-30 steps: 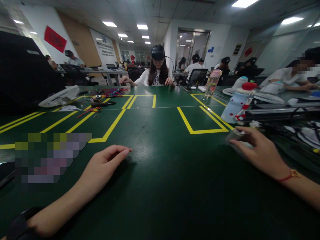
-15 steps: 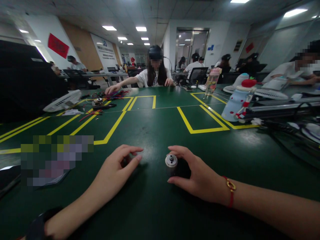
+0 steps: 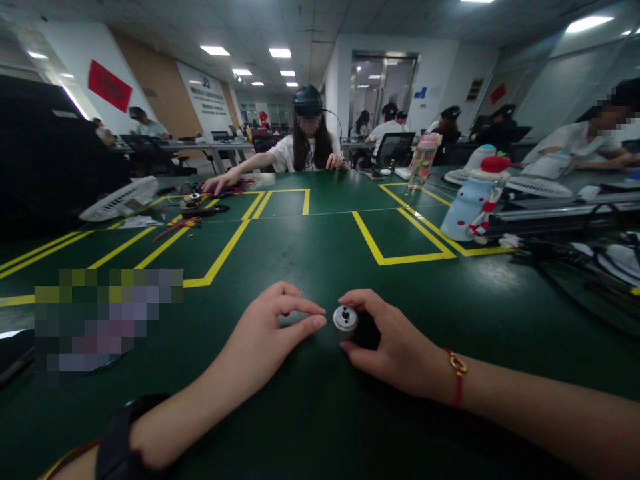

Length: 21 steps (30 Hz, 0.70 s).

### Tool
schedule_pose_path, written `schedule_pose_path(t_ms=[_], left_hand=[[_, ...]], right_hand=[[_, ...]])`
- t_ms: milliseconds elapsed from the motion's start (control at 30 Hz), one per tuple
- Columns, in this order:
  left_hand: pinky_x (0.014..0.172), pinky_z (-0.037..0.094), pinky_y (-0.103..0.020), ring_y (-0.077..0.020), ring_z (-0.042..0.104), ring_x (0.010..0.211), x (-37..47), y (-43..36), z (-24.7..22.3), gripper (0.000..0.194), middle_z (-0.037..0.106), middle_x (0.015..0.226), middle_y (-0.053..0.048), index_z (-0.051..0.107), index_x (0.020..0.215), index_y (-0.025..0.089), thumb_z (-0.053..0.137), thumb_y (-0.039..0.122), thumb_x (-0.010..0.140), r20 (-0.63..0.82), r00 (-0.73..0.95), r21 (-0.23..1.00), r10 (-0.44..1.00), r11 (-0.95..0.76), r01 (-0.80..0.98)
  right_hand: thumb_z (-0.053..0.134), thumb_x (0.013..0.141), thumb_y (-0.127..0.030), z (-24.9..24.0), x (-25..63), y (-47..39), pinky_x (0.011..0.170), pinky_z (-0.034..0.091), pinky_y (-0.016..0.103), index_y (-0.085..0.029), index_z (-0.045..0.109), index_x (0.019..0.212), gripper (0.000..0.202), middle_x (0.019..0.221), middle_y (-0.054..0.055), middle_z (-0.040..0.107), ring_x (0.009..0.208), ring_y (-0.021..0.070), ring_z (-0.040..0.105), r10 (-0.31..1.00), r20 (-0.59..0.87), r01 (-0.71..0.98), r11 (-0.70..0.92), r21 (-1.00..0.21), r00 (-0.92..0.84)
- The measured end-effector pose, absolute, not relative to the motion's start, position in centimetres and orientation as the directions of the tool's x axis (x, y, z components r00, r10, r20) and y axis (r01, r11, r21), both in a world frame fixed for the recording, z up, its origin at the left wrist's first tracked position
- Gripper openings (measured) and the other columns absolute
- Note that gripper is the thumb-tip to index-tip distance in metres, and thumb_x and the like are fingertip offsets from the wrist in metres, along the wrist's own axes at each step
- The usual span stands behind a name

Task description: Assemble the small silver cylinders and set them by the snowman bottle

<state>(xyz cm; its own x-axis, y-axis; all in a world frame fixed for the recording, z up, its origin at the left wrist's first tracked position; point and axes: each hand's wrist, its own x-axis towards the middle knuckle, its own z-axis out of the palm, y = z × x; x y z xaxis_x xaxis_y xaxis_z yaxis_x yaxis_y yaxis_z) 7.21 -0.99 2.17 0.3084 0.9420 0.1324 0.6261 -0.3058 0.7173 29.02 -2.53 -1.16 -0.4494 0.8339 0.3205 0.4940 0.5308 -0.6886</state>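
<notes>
A small metal cylinder (image 3: pixel 345 325), which looks like a little electric motor, has its round end with a central shaft and small holes facing up. My right hand (image 3: pixel 385 337) curves around it from the right, thumb at the near side and fingers at the far side, holding it just at or above the green tabletop; its lower part is dark. My left hand (image 3: pixel 280 327) is just left of the motor. Its thumb and index fingertips are close together but a little apart, and nothing shows between them.
Yellow tape (image 3: pixel 415 260) marks the green table (image 3: pixel 280 253). A blue bottle (image 3: pixel 463 210), a clear tumbler (image 3: pixel 424 163) and cables (image 3: pixel 565 267) are at right. Wires (image 3: pixel 187 223) and a white fan (image 3: pixel 120 200) lie left. Opposite, a person's hand (image 3: pixel 223 181) reaches toward wires.
My left hand has moved right, its fingertips now close to the motor. The motor's top is tipped slightly more toward me in my right hand. The view has shifted a little.
</notes>
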Motion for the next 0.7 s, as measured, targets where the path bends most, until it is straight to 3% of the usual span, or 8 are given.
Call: schedule_pose_path(t_ms=[167, 300, 400, 500, 600, 700], left_hand=[[0.077, 0.044, -0.035, -0.024, 0.058, 0.089, 7.9, -1.1, -0.5, 0.016, 0.063, 0.087, -0.003, 0.077, 0.083, 0.03, 0.068, 0.041, 0.078, 0.1, 0.394, 0.639, 0.914, -0.363, 0.679], [0.071, 0.045, -0.033, -0.0223, 0.059, 0.082, 7.0, -1.3, 0.1, 0.028, 0.064, 0.091, -0.003, 0.074, 0.099, 0.03, 0.068, 0.046, 0.077, 0.077, 0.368, 0.671, 0.927, -0.321, 0.668], [0.066, 0.045, -0.031, -0.0204, 0.059, 0.075, 4.1, -1.1, 1.2, 0.037, 0.064, 0.093, -0.003, 0.069, 0.109, 0.029, 0.061, 0.051, 0.081, 0.06, 0.271, 0.697, 0.961, -0.235, 0.677], [0.066, 0.045, -0.031, -0.0219, 0.061, 0.076, 0.7, -0.6, 1.5, 0.039, 0.066, 0.088, -0.003, 0.069, 0.107, 0.028, 0.055, 0.055, 0.083, 0.033, 0.159, 0.699, 0.987, -0.137, 0.702], [0.064, 0.045, -0.031, -0.0238, 0.062, 0.077, -1.4, -0.2, 1.0, 0.043, 0.068, 0.083, -0.003, 0.068, 0.106, 0.027, 0.052, 0.059, 0.083, -0.022, 0.046, 0.727, 0.999, -0.016, 0.686], [0.066, 0.045, -0.031, -0.023, 0.062, 0.079, -1.6, -0.2, 0.5, 0.042, 0.069, 0.087, -0.003, 0.068, 0.104, 0.026, 0.053, 0.059, 0.082, -0.021, 0.022, 0.747, 1.0, 0.001, 0.664]], right_hand=[[0.063, 0.075, -0.023, -0.9, 28.5, -2.8, 0.082, 0.048, 0.028, -0.022, 0.047, 0.118, 0.046, 0.108, 0.003, 0.059, 0.094, 0.013, 0.057, 0.831, 0.326, 0.519, 0.542, -0.661, -0.452], [0.064, 0.075, -0.029, -0.4, 30.7, -1.8, 0.08, 0.05, 0.03, -0.021, 0.048, 0.114, 0.042, 0.105, 0.005, 0.061, 0.091, 0.0146, 0.06, 0.887, 0.322, 0.597, 0.462, -0.656, -0.332], [0.065, 0.073, -0.039, -0.1, 36.5, 0.2, 0.078, 0.051, 0.033, -0.018, 0.048, 0.113, 0.048, 0.103, 0.008, 0.061, 0.088, 0.018, 0.061, 0.944, 0.329, 0.74, 0.24, -0.628, -0.027], [0.067, 0.066, -0.047, -0.2, 44.7, 1.8, 0.075, 0.051, 0.036, -0.017, 0.048, 0.113, 0.059, 0.103, 0.01, 0.06, 0.085, 0.0215, 0.061, 0.868, 0.389, 0.877, -0.099, -0.47, 0.307], [0.066, 0.063, -0.053, -0.6, 51.1, 2.2, 0.078, 0.049, 0.042, -0.015, 0.049, 0.114, 0.065, 0.109, 0.016, 0.057, 0.089, 0.0284, 0.059, 0.805, 0.393, 0.879, -0.307, -0.364, 0.444], [0.063, 0.065, -0.057, -0.8, 51.7, 1.7, 0.087, 0.043, 0.052, -0.012, 0.046, 0.124, 0.076, 0.12, 0.022, 0.052, 0.107, 0.0374, 0.052, 0.759, 0.498, 0.907, -0.337, -0.252, 0.42]])
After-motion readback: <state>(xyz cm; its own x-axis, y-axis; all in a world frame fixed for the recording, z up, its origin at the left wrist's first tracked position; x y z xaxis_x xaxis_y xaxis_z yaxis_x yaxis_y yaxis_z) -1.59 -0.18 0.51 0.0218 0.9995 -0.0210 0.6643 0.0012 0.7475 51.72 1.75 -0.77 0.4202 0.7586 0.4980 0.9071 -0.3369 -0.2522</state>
